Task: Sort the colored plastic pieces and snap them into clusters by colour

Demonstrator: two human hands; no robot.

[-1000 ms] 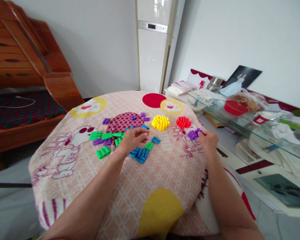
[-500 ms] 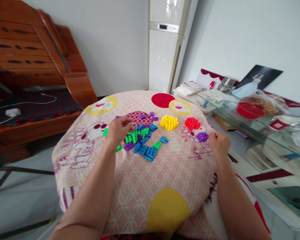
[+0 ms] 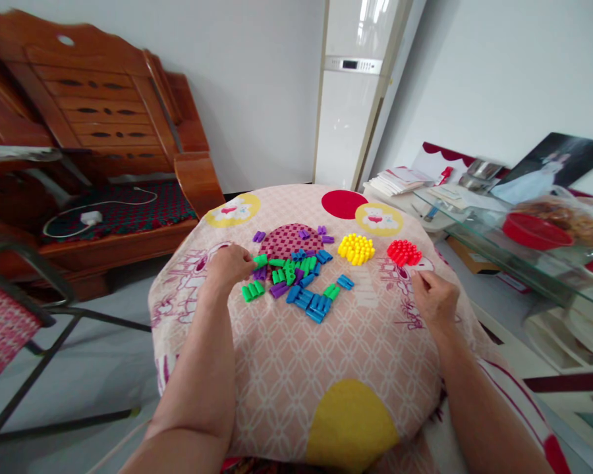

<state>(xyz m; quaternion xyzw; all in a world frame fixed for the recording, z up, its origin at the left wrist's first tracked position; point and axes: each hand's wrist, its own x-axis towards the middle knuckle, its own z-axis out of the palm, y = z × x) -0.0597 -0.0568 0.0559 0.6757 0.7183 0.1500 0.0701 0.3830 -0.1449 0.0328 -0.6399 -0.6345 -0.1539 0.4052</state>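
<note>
Small plastic pegs lie on a round table under a pink cartoon cloth [image 3: 296, 368]. Mixed green, purple and blue pegs [image 3: 296, 273] sit in a loose heap at the middle, with a row of blue pegs [image 3: 313, 304] just in front of it. A yellow cluster [image 3: 356, 248] and a red cluster [image 3: 404, 252] stand to the right. My left hand [image 3: 228, 265] rests left of the heap, fingers curled, its tips pinching a green peg [image 3: 260, 261]. My right hand [image 3: 435, 297] lies near the red cluster, fingers closed; what it holds is hidden.
A wooden bench [image 3: 103, 164] with a charger cable stands to the left, and a metal chair frame [image 3: 34, 316] at the near left. A tall white air conditioner [image 3: 350, 99] stands behind. A glass shelf [image 3: 514, 250] with a red bowl, papers and a photo runs along the right.
My left hand went left and raked the scattered green and purple pegs into the heap. My right hand drew back; the purple cluster beside it no longer shows. The view swung left.
</note>
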